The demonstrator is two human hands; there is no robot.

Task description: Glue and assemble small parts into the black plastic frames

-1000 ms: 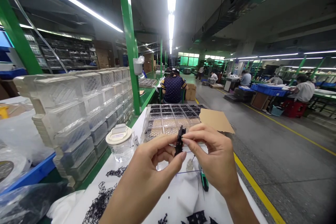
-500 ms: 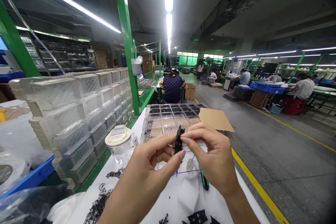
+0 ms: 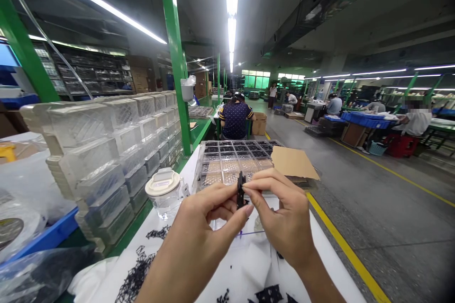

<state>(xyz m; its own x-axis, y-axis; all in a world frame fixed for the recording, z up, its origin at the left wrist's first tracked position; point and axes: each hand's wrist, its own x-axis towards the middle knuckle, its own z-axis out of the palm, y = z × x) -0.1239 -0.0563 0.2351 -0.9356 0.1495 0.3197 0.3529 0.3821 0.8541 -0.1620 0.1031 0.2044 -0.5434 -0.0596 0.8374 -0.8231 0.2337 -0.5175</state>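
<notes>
Head view: we've got the part [image 3: 241,195] upright, on the near side of the tray [image 3: 221,166]. Left hand [image 3: 199,234] is clamped on it; right hand [image 3: 286,215] pinches its right edge. We should brace left, work right lightly, square-on.

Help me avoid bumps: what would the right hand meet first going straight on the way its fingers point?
The black part, held upright in the left hand; the right hand seems to be touching it, though depth is unclear.
</notes>
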